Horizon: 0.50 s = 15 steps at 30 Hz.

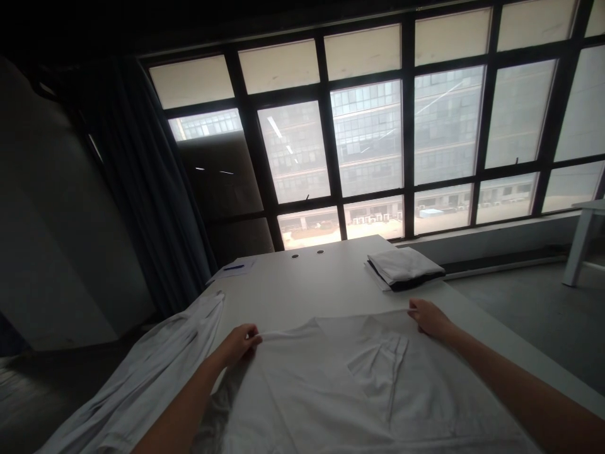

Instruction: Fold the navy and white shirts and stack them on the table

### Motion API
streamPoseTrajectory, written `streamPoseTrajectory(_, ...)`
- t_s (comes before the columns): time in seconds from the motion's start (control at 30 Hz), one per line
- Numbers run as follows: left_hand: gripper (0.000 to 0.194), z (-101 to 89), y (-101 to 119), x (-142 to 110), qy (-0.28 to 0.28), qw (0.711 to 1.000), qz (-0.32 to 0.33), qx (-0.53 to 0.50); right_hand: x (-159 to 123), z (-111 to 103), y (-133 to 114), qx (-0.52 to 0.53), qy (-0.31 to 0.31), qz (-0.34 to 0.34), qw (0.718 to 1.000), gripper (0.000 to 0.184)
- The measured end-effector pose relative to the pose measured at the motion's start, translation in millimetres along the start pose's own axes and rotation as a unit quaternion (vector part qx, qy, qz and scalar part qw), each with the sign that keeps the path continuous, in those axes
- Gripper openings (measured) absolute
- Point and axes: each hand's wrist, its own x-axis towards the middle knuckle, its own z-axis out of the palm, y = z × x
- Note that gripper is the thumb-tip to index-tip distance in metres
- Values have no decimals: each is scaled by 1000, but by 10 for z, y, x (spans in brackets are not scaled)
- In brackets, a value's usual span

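Note:
A white shirt [326, 391] is spread between my hands over the near part of the table, its neckline toward the far side. My left hand [243, 342] pinches its left shoulder edge. At the opposite shoulder, the fingers of my right hand [428, 317] are closed on the fabric. Creased folds of cloth stand out on the right of the chest. The lower part of the shirt runs out of the bottom of the view.
Folded white and dark garments [404, 266] are stacked at the table's right edge. More white cloth [165, 359] drapes over the left edge. Paper with a pen [233, 268] lies at the far left of the white table [302, 280]. A dark curtain [142, 189] and large windows stand behind.

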Motion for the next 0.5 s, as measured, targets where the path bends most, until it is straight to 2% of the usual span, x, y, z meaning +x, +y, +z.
streamPoseTrajectory(0.13, 46, -46, 83, -4, 66, 997, 31, 14, 42, -25, -65, 52, 59, 16, 997, 22)
streamPoseTrajectory(0.27, 47, -229, 74, -163, 84, 994, 52, 39, -121, -240, -43, 119, 80, -14, 990, 29)
streamPoseTrajectory(0.4, 42, -303, 9, -465, 53, 994, 78, 47, -558, -519, 38, 170, 42, -49, 983, 37)
streamPoseTrajectory(0.5, 27, -223, -45, -689, 25, 991, 101, 84, -928, -571, 144, 141, -13, -64, 988, 39)
